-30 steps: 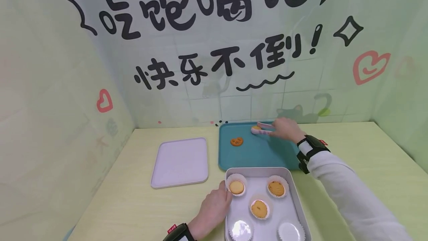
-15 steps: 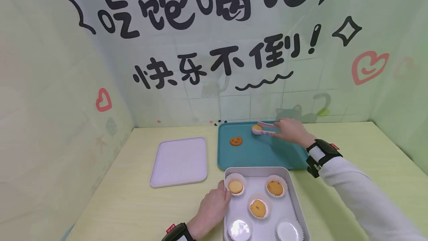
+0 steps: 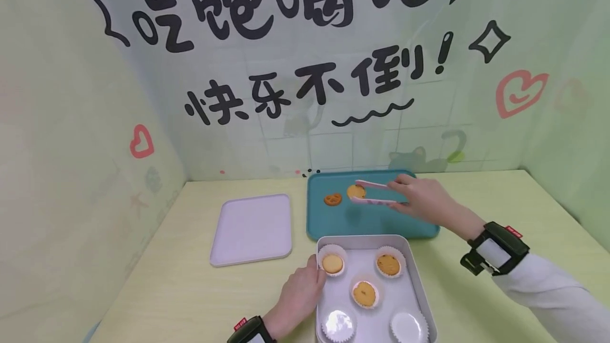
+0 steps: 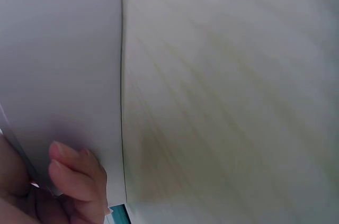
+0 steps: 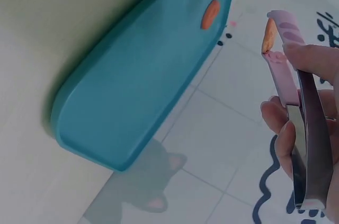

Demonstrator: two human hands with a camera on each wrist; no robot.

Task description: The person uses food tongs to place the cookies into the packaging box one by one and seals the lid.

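My right hand (image 3: 424, 201) holds a pair of pink-tipped metal tongs (image 5: 312, 144). Between the tong tips is a round golden cookie (image 3: 355, 191), raised over the teal tray (image 3: 324, 225). A pretzel-shaped cookie (image 3: 332, 199) lies on that tray, left of the tongs. My left hand (image 3: 301, 290) grips the left wall of a white rectangular pan (image 3: 364, 238), its curled fingers (image 4: 77, 181) against the outer side in the left wrist view. Three paper cups in the pan each hold a cookie, one of them a speckled cookie (image 3: 388, 264). Two front cups, including a paper cup (image 3: 409, 328), hold none.
A flat lavender tray (image 3: 251, 229) lies on the pale wooden table (image 3: 167, 279) to the left. Behind the teal tray stands a printed backdrop (image 3: 267, 158) with large black lettering. The side walls are covered in similar printed cloth.
My right hand has lifted the cookie in the tongs off the teal tray and brought it slightly left and nearer. My left hand stays on the pan. The head view shifts slightly.
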